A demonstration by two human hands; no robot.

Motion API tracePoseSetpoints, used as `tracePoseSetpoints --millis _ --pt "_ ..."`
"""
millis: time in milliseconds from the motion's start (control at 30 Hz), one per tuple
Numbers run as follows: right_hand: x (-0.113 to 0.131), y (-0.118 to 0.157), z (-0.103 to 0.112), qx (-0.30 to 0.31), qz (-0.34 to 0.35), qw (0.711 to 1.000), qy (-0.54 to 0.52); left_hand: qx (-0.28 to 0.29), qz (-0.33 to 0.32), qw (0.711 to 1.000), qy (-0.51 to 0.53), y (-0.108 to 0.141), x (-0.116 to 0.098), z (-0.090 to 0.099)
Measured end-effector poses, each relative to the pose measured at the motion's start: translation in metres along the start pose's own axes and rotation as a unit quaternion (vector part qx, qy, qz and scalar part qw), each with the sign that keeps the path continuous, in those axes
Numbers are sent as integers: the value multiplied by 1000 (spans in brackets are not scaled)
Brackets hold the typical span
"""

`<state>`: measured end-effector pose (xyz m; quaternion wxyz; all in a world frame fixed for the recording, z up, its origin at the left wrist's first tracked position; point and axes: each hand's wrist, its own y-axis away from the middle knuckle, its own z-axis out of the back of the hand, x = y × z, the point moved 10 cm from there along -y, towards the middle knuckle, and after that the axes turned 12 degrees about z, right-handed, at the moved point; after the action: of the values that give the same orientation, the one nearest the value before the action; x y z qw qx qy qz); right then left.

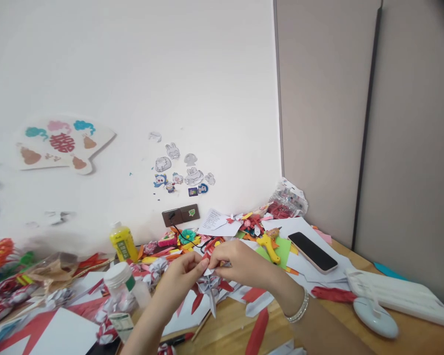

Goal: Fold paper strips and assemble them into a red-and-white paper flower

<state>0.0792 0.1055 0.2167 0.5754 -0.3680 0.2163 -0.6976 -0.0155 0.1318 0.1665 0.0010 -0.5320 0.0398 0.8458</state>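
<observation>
A red and white folded paper piece (209, 286) with pointed petal-like strips hangs between my hands, low over the table. My left hand (187, 273) pinches its top from the left, thumb against the fingers. From the right, my right hand (235, 261) pinches the same piece, its fingers curled close to my left fingertips. The small spot between the fingertips is partly hidden. Below the piece lie white paper sheets (185, 313) and a thin wooden stick (201, 326).
A yellow bottle (124, 242) and a white-lidded jar (119, 281) stand left. Right are a yellow glue gun (270, 247), a phone (313, 252) and a pale blue oval object (375, 318). Paper scraps crowd the back near a wall socket (180, 215).
</observation>
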Motion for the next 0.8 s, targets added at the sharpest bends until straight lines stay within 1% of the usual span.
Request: tracePoseSetpoints --millis 133,167,233,333,400,633,700,800 --pt "10 -2 -3 41 50 996 57 -37 3 999 -8 0 1 6" --pt "11 -2 -4 51 53 995 64 -44 3 999 -13 0 1 7" --pt "10 -1 -4 64 36 996 52 -57 -6 998 -28 0 0 9" --pt "6 0 -1 56 -17 998 0 -84 -29 994 -57 2 -6 14" --pt "6 0 -1 50 -33 998 -7 -105 -37 991 -71 5 -9 17" --pt "20 -6 -6 45 35 997 59 -161 -45 982 -91 9 -13 24" --pt "20 -5 -5 38 33 997 60 -173 -51 978 -104 10 -15 26" --pt "16 -4 -1 14 10 999 44 -192 -51 972 -124 12 -16 29"
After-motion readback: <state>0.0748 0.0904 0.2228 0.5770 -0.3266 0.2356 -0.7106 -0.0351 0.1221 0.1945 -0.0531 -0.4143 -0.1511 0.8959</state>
